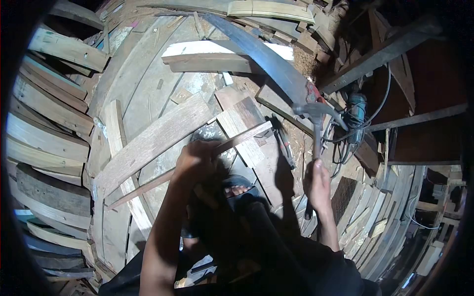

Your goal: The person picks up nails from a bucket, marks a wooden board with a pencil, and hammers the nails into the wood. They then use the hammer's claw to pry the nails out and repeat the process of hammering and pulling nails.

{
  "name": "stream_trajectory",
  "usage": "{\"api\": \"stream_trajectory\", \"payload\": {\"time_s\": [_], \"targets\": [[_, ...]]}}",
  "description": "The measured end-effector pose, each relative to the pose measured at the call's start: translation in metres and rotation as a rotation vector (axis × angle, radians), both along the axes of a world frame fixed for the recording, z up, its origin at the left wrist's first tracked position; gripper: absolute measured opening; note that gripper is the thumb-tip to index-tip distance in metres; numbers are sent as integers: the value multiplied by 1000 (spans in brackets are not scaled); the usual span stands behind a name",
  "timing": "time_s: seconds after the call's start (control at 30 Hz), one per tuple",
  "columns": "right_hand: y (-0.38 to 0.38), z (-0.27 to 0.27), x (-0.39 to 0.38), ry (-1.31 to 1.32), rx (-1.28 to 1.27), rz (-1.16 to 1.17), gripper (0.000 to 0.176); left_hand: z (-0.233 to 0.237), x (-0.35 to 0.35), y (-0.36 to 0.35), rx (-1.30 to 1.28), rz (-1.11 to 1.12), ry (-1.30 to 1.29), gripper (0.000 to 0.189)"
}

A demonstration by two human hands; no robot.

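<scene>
My left hand [193,160] is closed around a narrow wooden strip [245,137] that slants across the work area. The strip's far end rests over short wood blocks [253,154]. In my right hand [319,186] is a claw hammer [317,133], gripped by its handle with the head raised to the right of the strip's end. A handsaw [261,53] with a red handle lies beyond the hammer head. Beside the strip's near part lies a wide board [155,135]. A slim tool with red on it, perhaps pliers [285,148], sits near the blocks.
Stacked planks [52,138] line the left side. A white-edged beam [212,63] lies ahead, partly under the saw. To the right are a teal corded power tool [355,116] and more lumber [368,212]. My sandalled foot [239,190] is close below the strip.
</scene>
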State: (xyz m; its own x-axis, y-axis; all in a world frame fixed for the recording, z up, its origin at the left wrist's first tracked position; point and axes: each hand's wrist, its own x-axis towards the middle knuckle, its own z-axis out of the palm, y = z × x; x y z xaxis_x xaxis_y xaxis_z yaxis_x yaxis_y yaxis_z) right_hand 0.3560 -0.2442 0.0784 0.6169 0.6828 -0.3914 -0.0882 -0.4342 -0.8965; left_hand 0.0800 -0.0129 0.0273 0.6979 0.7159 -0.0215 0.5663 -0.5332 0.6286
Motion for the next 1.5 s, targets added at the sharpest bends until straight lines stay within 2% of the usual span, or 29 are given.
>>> {"api": "stream_trajectory", "payload": {"time_s": [0.1, 0.13, 0.17, 0.23, 0.3, 0.37, 0.43, 0.5, 0.57, 0.63, 0.67, 0.7, 0.77, 0.8, 0.83, 0.9, 0.97, 1.07, 1.17, 1.2, 1.27, 1.3, 1.33, 1.4, 1.47, 1.5], "targets": [[2, 3, 9, -147, -407, 309, 59, 1, -3, 0, -154, 43, -48, 30], [-1, -3, 11, -99, -523, 397, 63, 8, -1, 0, -160, 37, -21, 31], [-7, 1, 2, -158, -530, 405, 66, 8, 0, 2, -77, 10, -18, 31], [-12, 14, -5, 4, -628, 381, 68, 5, -1, 0, 78, -44, 0, 30], [-26, -3, 4, 47, -482, 281, 53, 6, -3, -6, -30, 15, -21, 28], [-27, -12, 14, 94, -303, 171, 53, 11, 0, -2, -50, 30, -8, 27], [-13, -5, 24, 87, -259, 67, 51, 13, 1, -2, -22, 3, 53, 26], [12, 5, 27, 126, -183, -34, 47, -1, -5, -3, -223, 58, -103, 26], [24, -3, 30, 181, -116, -31, 49, -4, -6, -2, -204, 34, -118, 25], [22, -19, 30, 186, -237, 18, 51, 2, -5, 1, 36, -70, 10, 25], [16, -32, 27, 171, -288, 97, 53, -2, -5, 2, 89, -75, -22, 23], [20, -9, 8, 138, -391, 155, 54, -7, -5, 2, 140, -79, -53, 21], [-1, -22, 0, 226, -461, 272, 57, -8, -5, 2, 78, -53, -96, 19], [-9, -22, -5, 302, -486, 307, 59, -3, -5, 3, -35, -23, -107, 19], [-16, -19, -6, 446, -487, 292, 61, -3, -5, 2, -113, -7, -122, 20], [-20, -11, -8, 386, -419, 258, 58, -1, -7, -1, -265, 35, -152, 22], [-15, -2, -6, 399, -381, 121, 58, -2, -7, 1, -406, 79, -217, 25], [-16, -15, 1, 430, -198, -3, 53, 2, 1, 1, 154, -71, -115, 25], [-7, -20, 0, 525, -137, -40, 54, -3, -2, -2, -11, 21, -103, 26], [-7, -26, -5, 593, -158, -72, 54, -3, -2, -2, 16, 4, -76, 27], [-7, -29, -7, 544, -268, 133, 53, -4, -3, 1, 75, -28, -19, 28], [-10, -30, -7, 533, -329, 232, 53, 0, -4, 1, -72, 23, -38, 28], [-12, -28, -7, 623, -320, 203, 51, 8, -4, 0, -218, 74, -55, 28], [-16, -31, -9, 658, -277, 74, 51, 10, -3, 0, -282, 102, -37, 28], [-19, -34, -10, 635, -239, -43, 51, 5, -3, 1, -119, 51, 41, 28], [-17, -31, -11, 659, -197, -143, 51, 5, -4, 1, -154, 64, 5, 29]]}}
